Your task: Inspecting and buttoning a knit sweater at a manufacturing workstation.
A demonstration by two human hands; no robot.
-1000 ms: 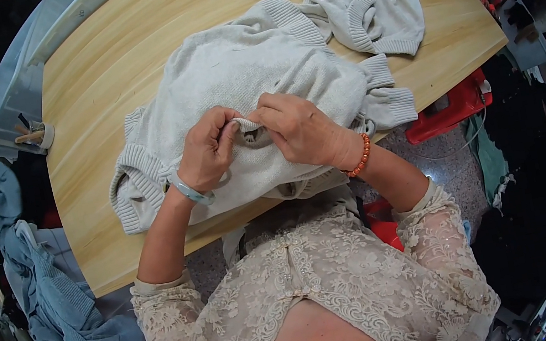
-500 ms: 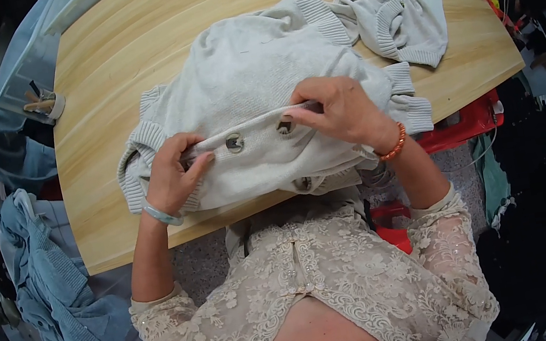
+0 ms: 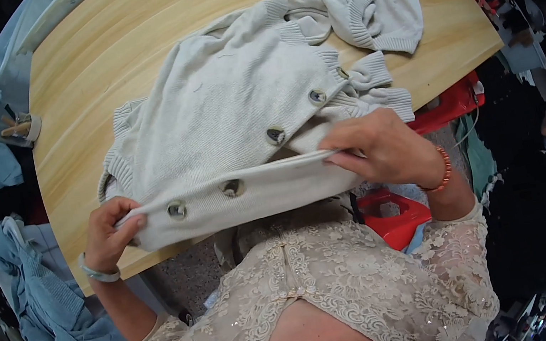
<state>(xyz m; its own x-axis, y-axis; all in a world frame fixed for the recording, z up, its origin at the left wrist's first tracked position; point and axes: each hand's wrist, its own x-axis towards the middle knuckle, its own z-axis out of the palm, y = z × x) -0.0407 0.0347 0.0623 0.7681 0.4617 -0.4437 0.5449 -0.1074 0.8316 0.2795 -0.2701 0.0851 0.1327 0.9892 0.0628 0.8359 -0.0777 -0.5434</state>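
Wooden table (image 3: 124, 58) under buttoned cardigan (image 3: 233, 105)

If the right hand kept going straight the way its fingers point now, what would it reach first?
The right hand points toward the person's left along the cardigan edge it pinches. It would probably meet the nearer button on that band first, then the left hand; depth is uncertain.

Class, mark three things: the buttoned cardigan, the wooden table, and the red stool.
buttoned cardigan (image 3: 226, 106), head view, on its knitted back panel.
wooden table (image 3: 122, 44), head view, on bare tabletop.
red stool (image 3: 388, 212), head view, on its seat.
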